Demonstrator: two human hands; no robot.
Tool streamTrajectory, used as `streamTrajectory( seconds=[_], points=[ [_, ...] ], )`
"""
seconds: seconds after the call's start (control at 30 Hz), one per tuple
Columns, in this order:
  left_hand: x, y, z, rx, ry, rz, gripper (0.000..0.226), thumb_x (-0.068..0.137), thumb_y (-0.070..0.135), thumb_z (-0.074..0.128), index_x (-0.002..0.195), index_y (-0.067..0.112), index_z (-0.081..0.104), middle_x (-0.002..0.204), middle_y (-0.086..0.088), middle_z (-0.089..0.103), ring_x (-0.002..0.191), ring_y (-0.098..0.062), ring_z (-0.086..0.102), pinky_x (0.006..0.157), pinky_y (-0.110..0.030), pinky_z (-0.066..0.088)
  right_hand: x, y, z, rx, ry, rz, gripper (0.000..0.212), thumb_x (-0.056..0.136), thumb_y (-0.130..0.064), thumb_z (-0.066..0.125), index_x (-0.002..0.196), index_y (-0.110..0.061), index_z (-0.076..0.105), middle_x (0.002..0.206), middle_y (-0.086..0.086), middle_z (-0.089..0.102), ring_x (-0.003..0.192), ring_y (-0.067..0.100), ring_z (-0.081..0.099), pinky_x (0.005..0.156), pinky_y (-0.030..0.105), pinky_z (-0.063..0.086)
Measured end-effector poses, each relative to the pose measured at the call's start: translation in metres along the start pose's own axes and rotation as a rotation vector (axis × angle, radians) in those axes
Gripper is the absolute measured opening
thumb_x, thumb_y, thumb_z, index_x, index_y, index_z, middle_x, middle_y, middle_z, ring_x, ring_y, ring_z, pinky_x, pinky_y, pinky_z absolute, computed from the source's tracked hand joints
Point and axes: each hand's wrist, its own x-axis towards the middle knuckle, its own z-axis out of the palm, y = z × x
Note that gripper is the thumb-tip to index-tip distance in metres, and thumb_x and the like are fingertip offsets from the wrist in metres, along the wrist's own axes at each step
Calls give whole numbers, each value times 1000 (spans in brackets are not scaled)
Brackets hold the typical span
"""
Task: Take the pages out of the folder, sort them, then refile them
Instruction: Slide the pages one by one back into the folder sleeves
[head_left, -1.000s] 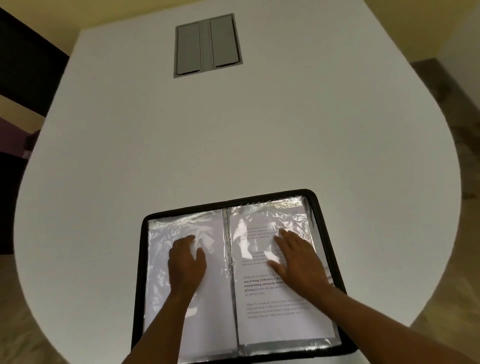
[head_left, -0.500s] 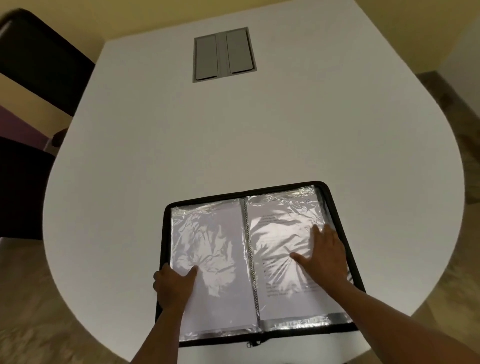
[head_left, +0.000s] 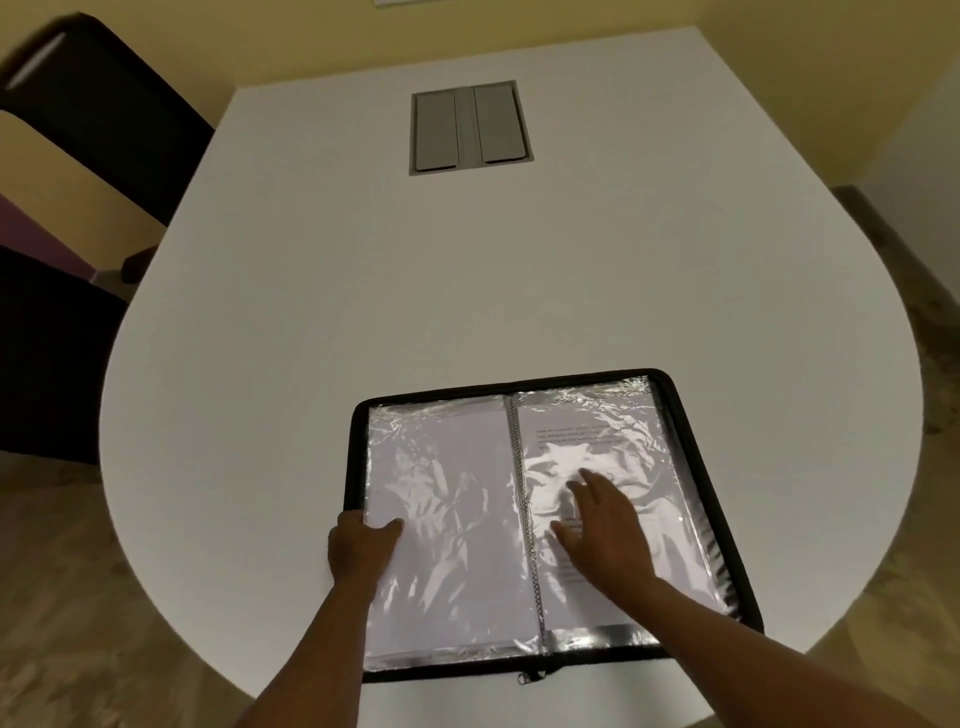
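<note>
A black zip folder (head_left: 691, 447) lies open on the white table (head_left: 467, 270), near its front edge. Shiny plastic sleeves fill both halves. The left sleeve (head_left: 447, 467) holds a blank white page. The right sleeve (head_left: 597, 436) holds a page with printed text. My left hand (head_left: 361, 545) grips the folder's left edge, thumb on the left sleeve. My right hand (head_left: 605, 530) lies flat on the right sleeve with fingers spread and straight, near the spine.
A grey hatch (head_left: 470, 127) with two flaps is set into the table's far middle. A black chair (head_left: 98, 104) stands at the far left, beside the table. The table's rounded edge curves close on both sides of the folder.
My right hand has slid left across the right sleeve toward the spine. My left hand stays at the folder's left edge. The view has tilted down and the folder looks nearer.
</note>
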Motion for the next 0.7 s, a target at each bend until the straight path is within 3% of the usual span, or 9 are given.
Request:
streamTrajectory(
  seconds=[0.17, 0.27, 0.33, 0.43, 0.6, 0.7],
  points=[
    [4, -6, -9, -133, -62, -35, 33, 70, 33, 79, 90, 11, 66, 90, -9, 68, 81, -30, 65, 76, -35, 54, -10, -31, 23, 65, -95, -66, 62, 90, -49, 59, 141, -18, 47, 151, 3, 41, 139, 20, 37, 114, 31, 27],
    [4, -6, -11, -130, -63, -17, 37, 62, 35, 77, 61, 13, 48, 65, -3, 53, 61, -26, 52, 60, -30, 44, -16, -33, 31, 11, -35, -2, 66, 87, -50, 61, 143, -20, 43, 156, 7, 32, 144, 26, 29, 115, 38, 26],
    [2, -3, -13, -106, -78, 16, 34, 71, 28, 78, 68, 15, 47, 66, -1, 51, 64, -24, 50, 60, -29, 40, -20, -28, 33, -8, -1, 87, 69, 89, -52, 59, 146, -19, 39, 159, 9, 25, 146, 28, 24, 117, 40, 23],
    [7, -6, -15, -123, -114, 9, 42, 71, 30, 81, 100, 17, 53, 92, -2, 61, 85, -26, 63, 76, -32, 51, -23, -16, 37, -6, -52, 154, 74, 89, -57, 55, 149, -21, 33, 161, 6, 19, 148, 25, 18, 119, 39, 20],
    [18, -13, -16, -186, -220, -9, 50, 51, 41, 78, 90, 10, 70, 83, -9, 72, 77, -29, 69, 77, -40, 56, -24, -7, 37, 21, -84, 141, 74, 86, -57, 59, 148, -27, 35, 161, 0, 19, 149, 19, 17, 120, 36, 20],
    [17, -15, -14, -221, -239, 7, 50, 52, 41, 75, 92, 11, 70, 84, -9, 72, 77, -29, 67, 78, -40, 55, -25, -4, 35, 12, -48, 196, 78, 85, -59, 59, 149, -23, 34, 162, 4, 18, 148, 22, 17, 119, 37, 20]
  ],
)
